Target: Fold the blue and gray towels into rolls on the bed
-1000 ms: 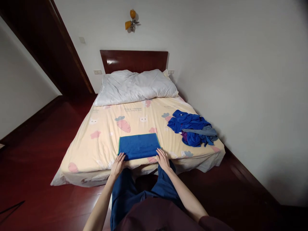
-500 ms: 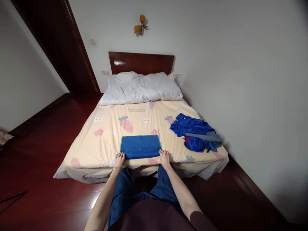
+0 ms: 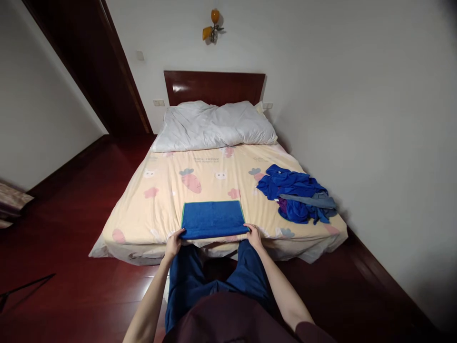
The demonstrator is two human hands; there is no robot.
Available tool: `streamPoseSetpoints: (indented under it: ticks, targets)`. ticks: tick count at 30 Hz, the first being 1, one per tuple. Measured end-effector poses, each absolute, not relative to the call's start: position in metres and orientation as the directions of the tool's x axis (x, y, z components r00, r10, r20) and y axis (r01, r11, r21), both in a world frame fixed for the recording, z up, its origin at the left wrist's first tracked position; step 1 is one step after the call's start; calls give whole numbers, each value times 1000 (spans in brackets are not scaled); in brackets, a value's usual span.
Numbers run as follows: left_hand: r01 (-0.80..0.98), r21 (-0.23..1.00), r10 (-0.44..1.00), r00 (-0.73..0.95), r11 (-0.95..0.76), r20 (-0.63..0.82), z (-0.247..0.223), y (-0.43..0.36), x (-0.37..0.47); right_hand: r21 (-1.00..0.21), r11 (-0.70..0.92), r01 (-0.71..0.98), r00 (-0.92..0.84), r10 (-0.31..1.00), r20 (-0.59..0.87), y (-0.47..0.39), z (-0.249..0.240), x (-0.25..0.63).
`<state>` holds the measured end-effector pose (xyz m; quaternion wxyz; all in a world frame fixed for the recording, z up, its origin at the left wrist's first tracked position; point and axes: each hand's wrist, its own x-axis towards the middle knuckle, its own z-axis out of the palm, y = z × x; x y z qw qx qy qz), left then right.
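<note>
A blue cloth (image 3: 214,218) with green edging lies flat as a rectangle near the front edge of the bed (image 3: 150,209). At its near left corner, my left hand (image 3: 174,241) is closed, fingertips pinching the cloth. My right hand (image 3: 254,235) pinches the near right corner in the same way. The cloth's near edge looks slightly thicker, like a fold. To the right lies a crumpled pile of clothes (image 3: 296,190), mostly bright blue, with grey-blue and purple pieces.
A white quilt (image 3: 214,126) lies bunched across the far end of the bed, before the dark wooden headboard (image 3: 217,85). Dark red floor (image 3: 64,228) surrounds the bed. A thin black stand leg (image 3: 28,287) shows at lower left.
The view has shifted a little. Both hands have changed from fingers resting on the cloth's near corners to pinching them, and the near edge now looks slightly raised.
</note>
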<state>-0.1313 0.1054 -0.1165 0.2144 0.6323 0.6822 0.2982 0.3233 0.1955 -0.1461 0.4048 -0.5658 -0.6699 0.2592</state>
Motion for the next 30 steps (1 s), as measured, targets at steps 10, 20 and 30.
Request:
streamPoseSetpoints:
  ticks: [10, 20, 30]
  targets:
    - [576, 811, 957, -279, 105, 75, -109, 111, -128, -930, 203, 306, 20, 975, 220, 197, -144, 324]
    - [501, 851, 902, -423, 157, 83, -107, 115, -126, -924, 93, 371, 105, 984, 141, 198, -141, 322]
    - [389, 912, 901, -429, 130, 55, -104, 121, -122, -918, 92, 386, 105, 984, 143, 197, -132, 322]
